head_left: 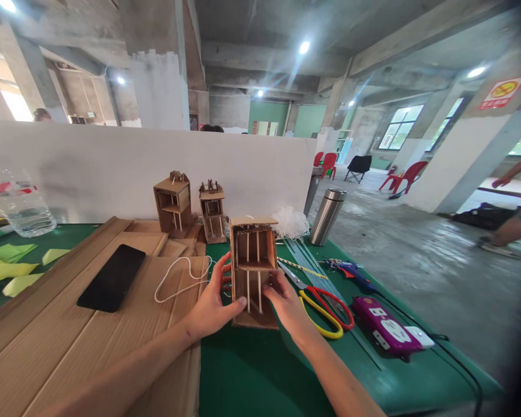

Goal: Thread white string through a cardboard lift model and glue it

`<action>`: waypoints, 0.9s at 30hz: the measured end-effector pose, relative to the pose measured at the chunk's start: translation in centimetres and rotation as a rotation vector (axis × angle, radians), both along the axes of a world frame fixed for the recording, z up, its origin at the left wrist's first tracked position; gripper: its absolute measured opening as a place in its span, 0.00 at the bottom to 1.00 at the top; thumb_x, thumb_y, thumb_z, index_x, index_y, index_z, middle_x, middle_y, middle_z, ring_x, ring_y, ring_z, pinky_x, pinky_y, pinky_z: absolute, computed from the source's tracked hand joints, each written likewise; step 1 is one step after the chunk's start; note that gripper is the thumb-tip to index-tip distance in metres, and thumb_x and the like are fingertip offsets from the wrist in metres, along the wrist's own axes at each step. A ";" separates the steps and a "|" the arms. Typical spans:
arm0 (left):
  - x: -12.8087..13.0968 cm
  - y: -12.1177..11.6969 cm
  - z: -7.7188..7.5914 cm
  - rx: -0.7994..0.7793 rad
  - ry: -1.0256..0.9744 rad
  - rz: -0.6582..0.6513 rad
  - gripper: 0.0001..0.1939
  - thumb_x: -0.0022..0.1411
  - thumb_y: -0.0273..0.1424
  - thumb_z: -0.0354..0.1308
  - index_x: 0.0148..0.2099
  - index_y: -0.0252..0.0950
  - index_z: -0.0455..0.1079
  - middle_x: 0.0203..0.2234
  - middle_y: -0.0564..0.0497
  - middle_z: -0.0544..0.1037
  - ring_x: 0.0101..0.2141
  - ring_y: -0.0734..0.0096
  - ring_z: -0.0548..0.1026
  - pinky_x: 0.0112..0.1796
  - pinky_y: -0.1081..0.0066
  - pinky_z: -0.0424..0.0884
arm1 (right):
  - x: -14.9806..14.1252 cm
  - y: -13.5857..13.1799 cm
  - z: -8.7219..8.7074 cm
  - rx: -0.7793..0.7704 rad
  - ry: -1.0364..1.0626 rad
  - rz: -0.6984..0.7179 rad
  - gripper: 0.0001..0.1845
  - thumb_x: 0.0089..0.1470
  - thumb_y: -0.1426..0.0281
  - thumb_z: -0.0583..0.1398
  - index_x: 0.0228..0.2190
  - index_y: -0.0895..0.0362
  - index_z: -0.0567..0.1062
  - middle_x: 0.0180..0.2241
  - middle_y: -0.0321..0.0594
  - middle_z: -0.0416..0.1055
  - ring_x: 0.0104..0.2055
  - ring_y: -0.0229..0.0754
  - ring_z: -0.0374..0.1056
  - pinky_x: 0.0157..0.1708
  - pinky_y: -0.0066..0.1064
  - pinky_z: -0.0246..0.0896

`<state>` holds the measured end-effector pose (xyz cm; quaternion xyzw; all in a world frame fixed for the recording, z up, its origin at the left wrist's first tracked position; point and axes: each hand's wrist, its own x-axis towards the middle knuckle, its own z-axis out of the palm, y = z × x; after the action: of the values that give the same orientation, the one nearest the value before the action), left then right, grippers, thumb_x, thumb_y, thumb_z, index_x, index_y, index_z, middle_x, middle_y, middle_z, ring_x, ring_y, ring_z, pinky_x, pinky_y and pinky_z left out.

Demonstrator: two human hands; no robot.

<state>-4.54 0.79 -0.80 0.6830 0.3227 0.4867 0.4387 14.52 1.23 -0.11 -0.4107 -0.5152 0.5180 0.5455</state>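
Note:
A small two-level cardboard box model (255,267) stands in front of me at the edge of the green table. It is open at the front, with thin pale sticks upright in both compartments. My left hand (213,307) grips its left side, thumb at the lower front edge. From the right, my right hand (289,304) holds the lower part, its fingertips near the sticks in the bottom compartment. A white cord (173,298) loops over the cardboard beside my left hand. Scissors (325,310) with red and yellow handles lie to the right of my right hand.
Two more cardboard models (173,202) stand behind, before a white partition (113,174). A black phone (112,279) rests on cardboard sheets (39,336). Rightward are a steel flask (328,217), clear strips, a glue gun (351,273) and a purple case (386,325). Another person is at far right.

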 end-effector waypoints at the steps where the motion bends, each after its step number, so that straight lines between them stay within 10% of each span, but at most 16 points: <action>1: 0.0 0.0 0.0 0.000 -0.001 0.001 0.44 0.60 0.30 0.62 0.70 0.50 0.40 0.62 0.43 0.61 0.56 0.53 0.68 0.56 0.50 0.66 | 0.0 0.0 0.0 0.000 0.001 0.000 0.16 0.45 0.65 0.63 0.39 0.52 0.71 0.38 0.38 0.78 0.45 0.52 0.73 0.47 0.42 0.66; 27: 0.1 -0.1 0.1 -0.001 0.010 0.001 0.41 0.61 0.31 0.62 0.68 0.48 0.42 0.62 0.43 0.60 0.56 0.53 0.68 0.55 0.52 0.66 | 0.0 -0.2 0.3 0.033 -0.074 -0.001 0.17 0.49 0.62 0.60 0.42 0.53 0.70 0.40 0.41 0.78 0.46 0.52 0.72 0.47 0.42 0.66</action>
<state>-4.45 0.69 -0.67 0.6852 0.3253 0.4833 0.4370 14.55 1.02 0.19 -0.4208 -0.5431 0.4937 0.5331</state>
